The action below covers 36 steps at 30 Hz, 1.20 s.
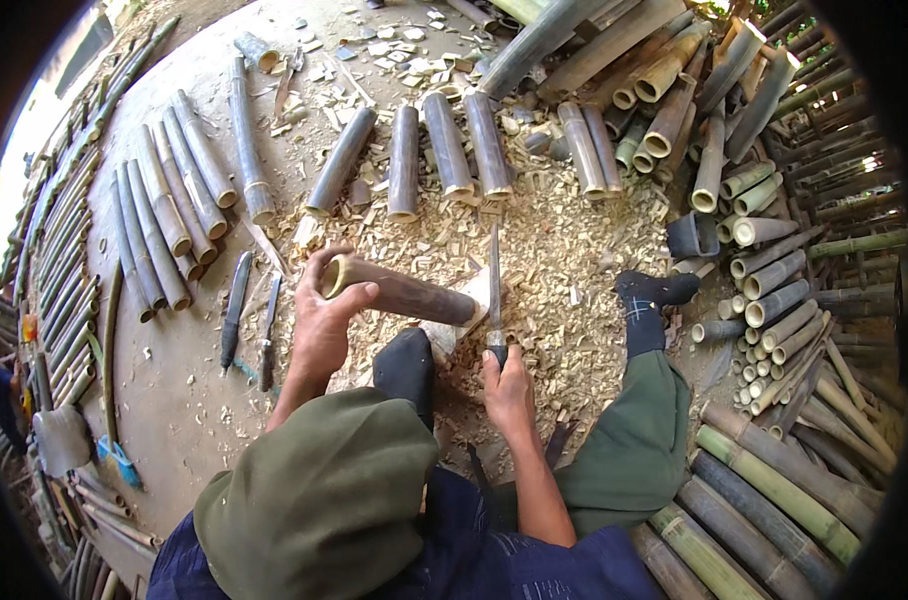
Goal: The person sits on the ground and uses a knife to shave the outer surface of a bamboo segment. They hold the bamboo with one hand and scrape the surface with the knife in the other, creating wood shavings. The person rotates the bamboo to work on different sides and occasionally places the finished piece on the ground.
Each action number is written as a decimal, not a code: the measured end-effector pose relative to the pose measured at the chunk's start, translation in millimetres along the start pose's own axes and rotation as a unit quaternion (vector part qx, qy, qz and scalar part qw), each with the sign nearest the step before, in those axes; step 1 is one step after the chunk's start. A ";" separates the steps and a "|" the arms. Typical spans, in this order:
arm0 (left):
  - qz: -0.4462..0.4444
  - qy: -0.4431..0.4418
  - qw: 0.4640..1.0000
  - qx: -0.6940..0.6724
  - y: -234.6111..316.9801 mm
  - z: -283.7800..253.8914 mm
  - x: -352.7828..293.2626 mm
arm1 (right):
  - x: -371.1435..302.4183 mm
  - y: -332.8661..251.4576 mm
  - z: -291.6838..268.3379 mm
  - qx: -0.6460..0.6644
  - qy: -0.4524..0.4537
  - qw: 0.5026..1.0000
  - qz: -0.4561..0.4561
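A short brown bamboo tube [404,291] lies almost level in front of me, its left end gripped by my left hand [324,318] with the thumb along the near side. The tube's right end rests by a pale wooden block [454,335], close to a long straight knife blade [494,275]. My right hand [509,385] is closed around the knife's dark handle, and the blade points away from me. Blade and tube end lie near each other; whether they touch I cannot tell. My sock-covered left foot [404,365] is just below the tube.
Cut bamboo tubes [404,165] stand in a row beyond the wood chips [564,260]. More tubes [164,200] lie at the left, near two knives [236,312] on the floor. Bamboo is stacked at the right, beside a dark square container [694,236]. My right foot [657,300] rests among the chips.
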<state>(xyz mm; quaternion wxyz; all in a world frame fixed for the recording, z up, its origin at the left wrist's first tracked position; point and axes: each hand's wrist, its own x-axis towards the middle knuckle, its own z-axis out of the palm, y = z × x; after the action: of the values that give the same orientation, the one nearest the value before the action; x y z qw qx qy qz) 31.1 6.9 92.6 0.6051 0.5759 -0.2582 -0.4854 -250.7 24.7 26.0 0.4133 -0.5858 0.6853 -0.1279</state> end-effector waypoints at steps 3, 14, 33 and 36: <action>0.018 -0.006 1.000 0.023 -4.9 15.1 1.0 | -5.9 -10.2 -26.4 -0.022 0.015 1.000 -0.010; 0.096 -0.131 0.984 0.074 -10.3 19.6 4.5 | 11.4 12.5 -3.1 -0.066 0.060 0.993 -0.077; 0.074 -0.044 0.987 0.138 3.8 14.6 -6.9 | -2.1 -38.9 -17.1 -0.041 0.049 0.996 -0.063; 0.056 -0.018 0.987 0.152 10.5 24.1 -13.3 | -16.4 -46.4 -15.4 0.055 0.140 0.977 -0.151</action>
<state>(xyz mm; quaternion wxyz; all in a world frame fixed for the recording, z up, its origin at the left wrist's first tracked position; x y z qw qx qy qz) 7.9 6.4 110.8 0.5317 0.6369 -0.3717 -0.4165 -229.8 21.9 73.0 0.3207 -0.6350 0.6318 -0.3077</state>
